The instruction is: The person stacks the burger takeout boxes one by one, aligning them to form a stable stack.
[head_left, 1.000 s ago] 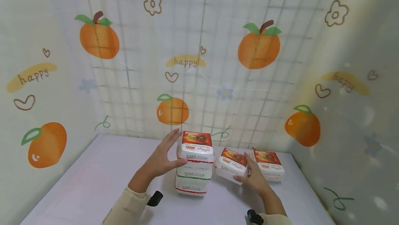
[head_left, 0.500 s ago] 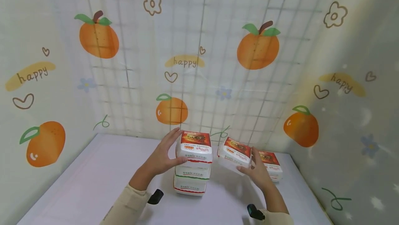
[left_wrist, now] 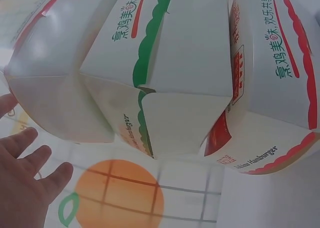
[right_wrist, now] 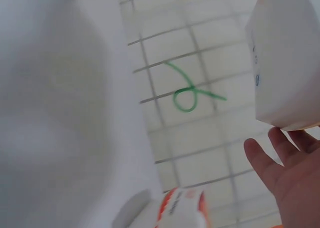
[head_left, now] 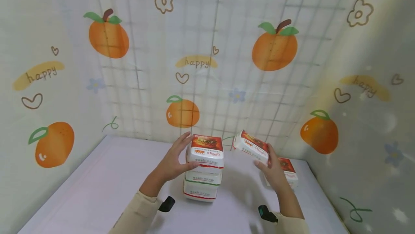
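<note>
Three white burger boxes are piled up in the head view: a red-lidded top box [head_left: 207, 151], a middle box [head_left: 203, 179] with a green stripe, and a bottom box [head_left: 200, 191] with a red stripe. My left hand [head_left: 170, 163] is at the left side of the top box, thumb by its front corner; the left wrist view shows the fingers [left_wrist: 55, 180] fairly straight and spread. To the right, my right hand [head_left: 273, 171] holds another burger box [head_left: 251, 148] by its right side, tilted and raised above the table. Its underside hides part of the fingers in the right wrist view.
One more burger box [head_left: 289, 172] stands on the white table [head_left: 129, 176] at the right, partly behind my right hand. A printed curtain [head_left: 227, 82] with oranges hangs over a wire grid behind the table. Black wrist cameras [head_left: 166, 204] sit under both wrists.
My right hand has lifted its burger box off the table, up and slightly right, and the box tilts more. The left hand stays by the stack, which looks unchanged.
</note>
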Tool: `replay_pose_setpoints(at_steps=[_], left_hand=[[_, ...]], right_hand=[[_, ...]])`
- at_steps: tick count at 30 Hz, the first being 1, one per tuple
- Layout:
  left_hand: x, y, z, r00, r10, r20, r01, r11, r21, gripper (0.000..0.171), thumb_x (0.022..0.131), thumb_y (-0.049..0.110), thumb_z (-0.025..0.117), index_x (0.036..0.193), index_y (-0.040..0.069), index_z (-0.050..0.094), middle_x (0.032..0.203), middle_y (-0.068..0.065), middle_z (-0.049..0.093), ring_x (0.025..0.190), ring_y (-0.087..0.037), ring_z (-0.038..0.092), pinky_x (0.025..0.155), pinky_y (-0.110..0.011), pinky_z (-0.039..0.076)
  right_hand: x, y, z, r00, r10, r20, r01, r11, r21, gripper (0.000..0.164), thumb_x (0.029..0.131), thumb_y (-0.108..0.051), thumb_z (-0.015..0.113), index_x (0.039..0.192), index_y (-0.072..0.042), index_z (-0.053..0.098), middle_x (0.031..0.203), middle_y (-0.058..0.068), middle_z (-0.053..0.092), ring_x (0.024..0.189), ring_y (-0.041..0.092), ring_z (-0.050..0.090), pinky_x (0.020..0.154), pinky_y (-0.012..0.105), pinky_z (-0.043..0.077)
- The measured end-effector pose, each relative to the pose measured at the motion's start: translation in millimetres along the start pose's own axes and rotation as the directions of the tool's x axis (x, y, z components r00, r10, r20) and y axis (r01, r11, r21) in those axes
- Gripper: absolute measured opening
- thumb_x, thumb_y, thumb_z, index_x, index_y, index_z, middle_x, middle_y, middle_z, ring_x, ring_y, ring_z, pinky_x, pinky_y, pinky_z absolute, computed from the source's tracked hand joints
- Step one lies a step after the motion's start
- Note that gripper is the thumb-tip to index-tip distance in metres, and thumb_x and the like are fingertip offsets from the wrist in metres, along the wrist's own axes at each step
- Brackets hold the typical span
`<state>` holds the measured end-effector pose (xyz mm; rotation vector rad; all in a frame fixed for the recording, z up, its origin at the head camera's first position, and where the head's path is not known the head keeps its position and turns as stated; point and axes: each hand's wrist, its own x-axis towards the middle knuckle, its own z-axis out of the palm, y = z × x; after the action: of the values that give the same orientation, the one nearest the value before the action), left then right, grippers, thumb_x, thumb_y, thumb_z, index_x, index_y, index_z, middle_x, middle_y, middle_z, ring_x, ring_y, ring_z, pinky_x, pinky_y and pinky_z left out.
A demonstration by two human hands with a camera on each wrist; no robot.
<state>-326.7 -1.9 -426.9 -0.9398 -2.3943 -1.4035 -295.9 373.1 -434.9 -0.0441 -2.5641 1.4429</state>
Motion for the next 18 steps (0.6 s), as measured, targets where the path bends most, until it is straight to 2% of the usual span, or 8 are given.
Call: replay_pose_setpoints(at_steps=[4,7,10,15,18], left_hand=[[1.5,-0.9,0.0,1.000,0.012,0.001,-0.012,1.000,-0.003,0.084,0.081,0.058,0.068,0.152,0.028,0.034,0.160,0.008,0.018,0.144,-0.024,0.018,0.100,-0.069,0.030],[1.9,-0.7,-0.9,1.000,0.021,-0.004,-0.021,1.000,-0.010,0.084,0.082,0.058,0.068,0.152,0.027,0.035,0.159,0.008,0.019,0.144,-0.024,0.019,0.100,-0.069,0.029],[2.3,-0.2,-2.6,1.000,0.025,-0.007,-0.025,1.000,-0.007,0.084,0.082,0.058,0.068,0.152,0.027,0.035,0.159,0.009,0.019,0.144,-0.023,0.019,0.101,-0.069,0.028],[2.3,0.2,-5.4,0.999,0.034,-0.005,-0.034,0.999,-0.005,0.083,0.082,0.057,0.068,0.152,0.028,0.034,0.159,0.009,0.019,0.144,-0.023,0.020,0.101,-0.068,0.028],[2.0,0.3,-6.8,1.000,0.031,-0.003,-0.031,1.000,-0.005,0.083,0.082,0.056,0.069,0.153,0.028,0.033,0.159,0.010,0.020,0.144,-0.023,0.021,0.102,-0.067,0.028]], right_hand=[[0,-11,-2,1.000,-0.010,0.004,0.010,0.998,0.058,0.103,0.090,-0.035,0.071,0.156,-0.028,-0.008,0.161,0.017,0.002,0.143,0.042,0.012,0.108,0.061,0.023],[1,-16,-3,0.999,-0.034,-0.001,0.034,0.996,0.087,0.105,0.089,-0.033,0.072,0.156,-0.028,-0.008,0.160,0.019,0.004,0.142,0.042,0.013,0.108,0.058,0.026],[2,-20,-3,0.998,-0.060,-0.017,0.061,0.994,0.090,0.105,0.089,-0.031,0.072,0.156,-0.028,-0.009,0.160,0.018,0.004,0.142,0.043,0.014,0.108,0.058,0.026],[5,-32,-2,0.992,-0.116,-0.039,0.121,0.983,0.136,0.109,0.088,-0.026,0.074,0.155,-0.029,-0.012,0.162,0.011,-0.003,0.145,0.039,0.007,0.108,0.059,0.023],[6,-43,-1,0.987,-0.149,-0.054,0.156,0.975,0.159,0.111,0.086,-0.023,0.076,0.156,-0.030,-0.010,0.162,0.008,-0.002,0.146,0.035,0.005,0.109,0.060,0.019]])
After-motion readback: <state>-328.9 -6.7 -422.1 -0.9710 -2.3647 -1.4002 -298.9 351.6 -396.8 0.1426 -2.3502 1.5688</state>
